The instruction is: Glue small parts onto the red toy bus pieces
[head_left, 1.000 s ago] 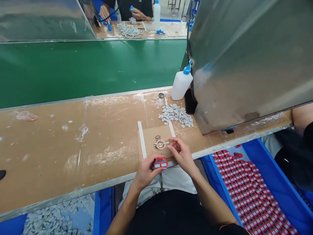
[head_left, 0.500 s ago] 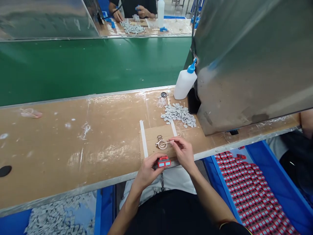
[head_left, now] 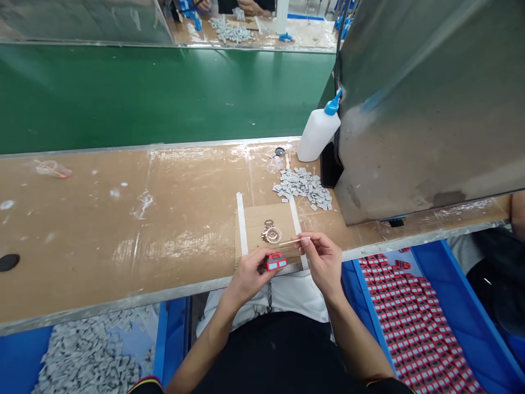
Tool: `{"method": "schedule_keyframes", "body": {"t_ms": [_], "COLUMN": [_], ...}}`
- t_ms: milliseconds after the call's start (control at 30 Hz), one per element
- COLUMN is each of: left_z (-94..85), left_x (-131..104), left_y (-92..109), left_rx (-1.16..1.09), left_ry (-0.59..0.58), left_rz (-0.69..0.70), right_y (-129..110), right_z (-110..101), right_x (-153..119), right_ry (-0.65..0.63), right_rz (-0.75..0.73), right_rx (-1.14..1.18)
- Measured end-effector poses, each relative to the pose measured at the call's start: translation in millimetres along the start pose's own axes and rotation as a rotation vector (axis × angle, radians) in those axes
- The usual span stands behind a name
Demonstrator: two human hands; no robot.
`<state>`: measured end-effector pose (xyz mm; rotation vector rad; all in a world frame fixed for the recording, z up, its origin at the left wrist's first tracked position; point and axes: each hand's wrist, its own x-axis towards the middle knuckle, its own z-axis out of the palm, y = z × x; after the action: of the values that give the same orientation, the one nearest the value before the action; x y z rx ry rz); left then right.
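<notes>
Left hand (head_left: 249,274) pinches small red, grey and light-blue plastic block (head_left: 276,262). Right hand (head_left: 322,261), at block's 3 o'clock, pinches thin pale stick (head_left: 290,242) (tip contact: can't tell). Round clear plastic dish (head_left: 273,235) at block's 12 o'clock.

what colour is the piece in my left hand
The piece is red, grey and light blue; head view.

on the bench (head_left: 184,219), a dish (head_left: 280,235) lies between two tape strips (head_left: 241,224), before it a toy car (head_left: 275,261) in the left hand (head_left: 249,272), farther right a stick (head_left: 289,242) in the right hand (head_left: 322,260), and behind it, to the right, a tile pile (head_left: 305,186) with a bottle (head_left: 318,134) beyond.
</notes>
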<state>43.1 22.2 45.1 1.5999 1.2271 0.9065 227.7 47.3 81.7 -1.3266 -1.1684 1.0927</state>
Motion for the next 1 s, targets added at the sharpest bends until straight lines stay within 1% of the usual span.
{"method": "schedule_keyframes", "body": {"t_ms": [167, 233, 400, 533, 667, 867, 1000], "left_z": [0.0, 0.0, 0.0, -0.6, 0.2, 1.7, 1.0], "left_x": [-0.2, 0.1, 0.5, 0.3, 0.2, 0.4, -0.7], "left_y": [2.0, 3.3, 5.0, 4.2, 1.9, 1.2, 3.3], "left_rx": [-0.01, -0.01, 0.001, 0.01, 0.001, -0.003, 0.001], "left_ry": [-0.003, -0.008, -0.009, -0.004, 0.005, 0.01, 0.0], "left_rz": [0.011, 0.012, 0.02, 0.03, 0.038, 0.054, 0.034], "right_y": [-5.8, -5.8, -3.8, -1.8, -1.2, -4.9, -4.1], "right_z": [-9.3, -10.2, -7.2, -2.3, 0.9, -1.3, -1.3], "right_x": [-16.5, -18.7, -20.5, -21.9, -21.4, -18.6, -18.9], "right_ry": [-0.072, -0.091, -0.124, -0.127, -0.157, -0.175, -0.225], "right_rz": [-0.208, -0.252, -0.27, -0.287, -0.277, -0.393, -0.401], "right_rx": [-0.209, -0.262, -0.312, -0.306, -0.317, -0.392, -0.393]}}
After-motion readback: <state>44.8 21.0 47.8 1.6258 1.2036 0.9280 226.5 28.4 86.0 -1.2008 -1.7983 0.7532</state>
